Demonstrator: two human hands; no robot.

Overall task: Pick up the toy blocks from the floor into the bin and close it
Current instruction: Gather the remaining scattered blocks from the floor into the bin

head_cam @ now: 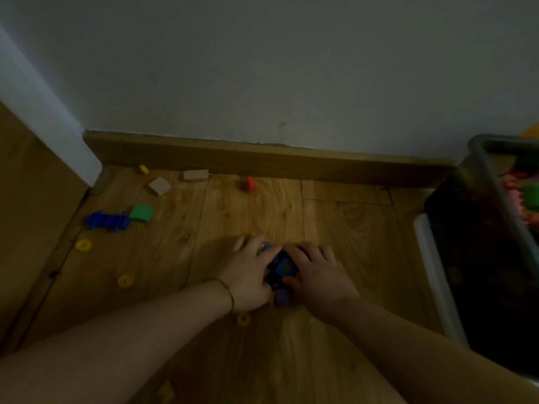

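Note:
My left hand (250, 272) and my right hand (316, 272) lie side by side on the wooden floor, cupped round a small heap of blocks (281, 268), mostly blue with a purple one (282, 297) at the near side. The fingers curl over the heap and hide most of it. The open bin (481, 217), dark-walled with coloured toys inside, stands at the right edge. Loose on the floor lie a green block (141, 212), a blue toothed piece (107, 220), a red block (250, 184), two plain wooden blocks (159, 185) and yellow rings (83, 245).
A wooden skirting board (262, 158) and grey wall close off the far side. A wooden panel (32, 217) with a white edge stands at the left. A white lid or rim (431, 272) lies against the bin's near side. More yellow pieces (243, 319) sit near my wrists.

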